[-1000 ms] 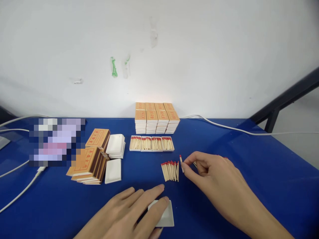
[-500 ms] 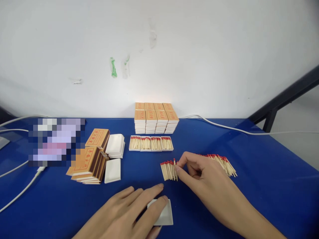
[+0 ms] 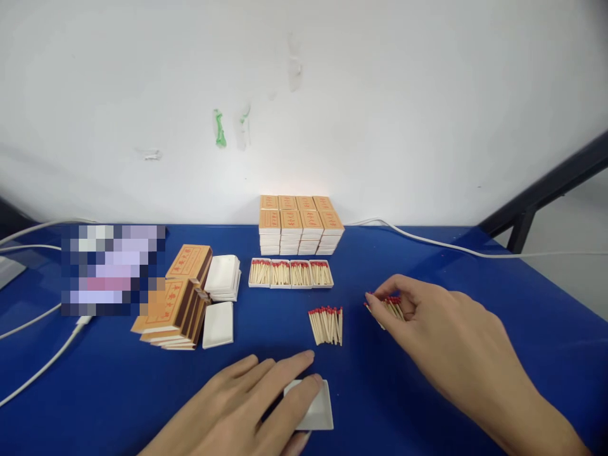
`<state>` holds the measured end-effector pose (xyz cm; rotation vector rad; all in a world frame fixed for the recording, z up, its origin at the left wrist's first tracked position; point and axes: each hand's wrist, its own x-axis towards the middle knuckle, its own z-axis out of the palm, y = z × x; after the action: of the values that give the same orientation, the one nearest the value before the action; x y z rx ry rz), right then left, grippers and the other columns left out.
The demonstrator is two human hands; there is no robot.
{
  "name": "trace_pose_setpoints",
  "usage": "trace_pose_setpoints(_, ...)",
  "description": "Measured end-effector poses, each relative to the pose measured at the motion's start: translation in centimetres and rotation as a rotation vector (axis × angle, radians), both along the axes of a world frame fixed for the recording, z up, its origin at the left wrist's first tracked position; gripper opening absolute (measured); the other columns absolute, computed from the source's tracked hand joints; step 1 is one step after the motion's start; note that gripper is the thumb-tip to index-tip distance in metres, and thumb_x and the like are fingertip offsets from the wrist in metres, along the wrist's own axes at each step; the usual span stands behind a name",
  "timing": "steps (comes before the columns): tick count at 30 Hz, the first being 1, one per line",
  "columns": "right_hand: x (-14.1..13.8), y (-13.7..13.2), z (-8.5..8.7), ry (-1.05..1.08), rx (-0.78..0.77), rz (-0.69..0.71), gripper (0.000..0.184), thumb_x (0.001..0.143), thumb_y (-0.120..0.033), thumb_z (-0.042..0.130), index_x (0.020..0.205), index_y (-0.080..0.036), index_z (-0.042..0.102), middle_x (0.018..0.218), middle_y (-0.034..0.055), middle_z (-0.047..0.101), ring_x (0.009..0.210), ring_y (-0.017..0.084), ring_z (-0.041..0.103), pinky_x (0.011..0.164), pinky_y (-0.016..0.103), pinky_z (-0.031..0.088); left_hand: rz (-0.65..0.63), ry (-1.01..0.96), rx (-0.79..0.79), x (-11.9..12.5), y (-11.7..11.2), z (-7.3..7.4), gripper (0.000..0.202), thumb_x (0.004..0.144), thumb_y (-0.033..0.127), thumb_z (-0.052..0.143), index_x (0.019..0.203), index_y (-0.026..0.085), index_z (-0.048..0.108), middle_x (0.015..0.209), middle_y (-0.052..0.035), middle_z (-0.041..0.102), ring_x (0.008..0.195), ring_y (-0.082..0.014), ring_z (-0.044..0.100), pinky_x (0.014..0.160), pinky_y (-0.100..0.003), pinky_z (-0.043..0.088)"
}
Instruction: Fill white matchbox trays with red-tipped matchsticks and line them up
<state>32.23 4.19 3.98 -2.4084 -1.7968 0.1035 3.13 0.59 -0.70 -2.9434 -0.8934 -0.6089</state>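
Note:
My left hand [image 3: 256,402] lies at the front with a small white matchbox tray [image 3: 318,408] between its fingers and thumb. The inside of the tray that shows holds nothing; part of it is hidden under the fingers. Farther right, my right hand [image 3: 427,329] is closed in a pinch at the left end of a pile of red-tipped matches [image 3: 393,307], which it mostly covers. How many matches are between thumb and forefinger cannot be made out. A smaller group of loose matches [image 3: 327,326] lies side by side between the two hands.
Behind them stands a row of matchbox trays filled with matches [image 3: 291,274], before stacked closed matchboxes [image 3: 301,221] by the wall. At left are matchbox sleeves [image 3: 173,304], white trays [image 3: 222,275] and a blurred-out device [image 3: 114,266] with cables. Another white cable [image 3: 427,246] runs at right.
My right hand has moved right, from the small match group to the larger pile. A match it was pinching now lies with the small group. My left hand stays on the tray.

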Motion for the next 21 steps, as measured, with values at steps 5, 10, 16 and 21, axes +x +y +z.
trace_pose_setpoints(5,-0.1,-0.3,-0.3,-0.154,-0.162,0.015,0.028,0.101,-0.055,0.064,0.087,-0.035,0.076,0.079,0.0039,0.08,0.077,0.039,0.075,0.062,0.039,0.034,0.014,-0.031,0.018,0.3,0.1,0.3,0.042,0.123,0.024,0.029,0.144,0.024,0.065,0.148,0.0004,0.075,0.114,-0.0196,0.083,0.096,-0.039,0.068)
trace_pose_setpoints(10,-0.5,-0.7,-0.4,-0.076,-0.179,0.056,0.028,0.103,-0.049,0.061,0.082,-0.034,0.074,0.086,0.001,0.082,0.086,0.037,0.077,0.065,0.04,0.035,0.005,-0.046,0.045,0.5,0.2,0.1,0.042,0.124,0.027,0.028,0.141,0.024,0.066,0.144,0.001,0.078,0.109,-0.0185,0.084,0.092,-0.037,0.069)
trace_pose_setpoints(16,-0.3,-0.6,-0.4,0.166,-0.132,0.111,0.035,0.098,-0.062,0.061,0.082,-0.034,0.074,0.065,-0.0011,0.064,0.066,0.024,0.061,0.061,0.035,0.034,0.008,-0.018,0.008,0.3,0.2,0.0,0.042,0.124,0.025,0.028,0.146,0.025,0.063,0.15,0.0016,0.074,0.114,-0.0189,0.083,0.097,-0.039,0.068)
trace_pose_setpoints(21,-1.2,-0.6,-0.7,0.471,-0.136,0.16,0.042,0.093,-0.066,0.064,0.077,-0.028,0.07,0.057,-0.0046,0.042,0.056,0.016,0.04,0.055,0.032,0.028,0.004,-0.03,0.031,0.3,0.3,0.0,0.044,0.123,0.024,0.028,0.142,0.025,0.067,0.145,0.0011,0.077,0.108,-0.0194,0.085,0.093,-0.039,0.069)
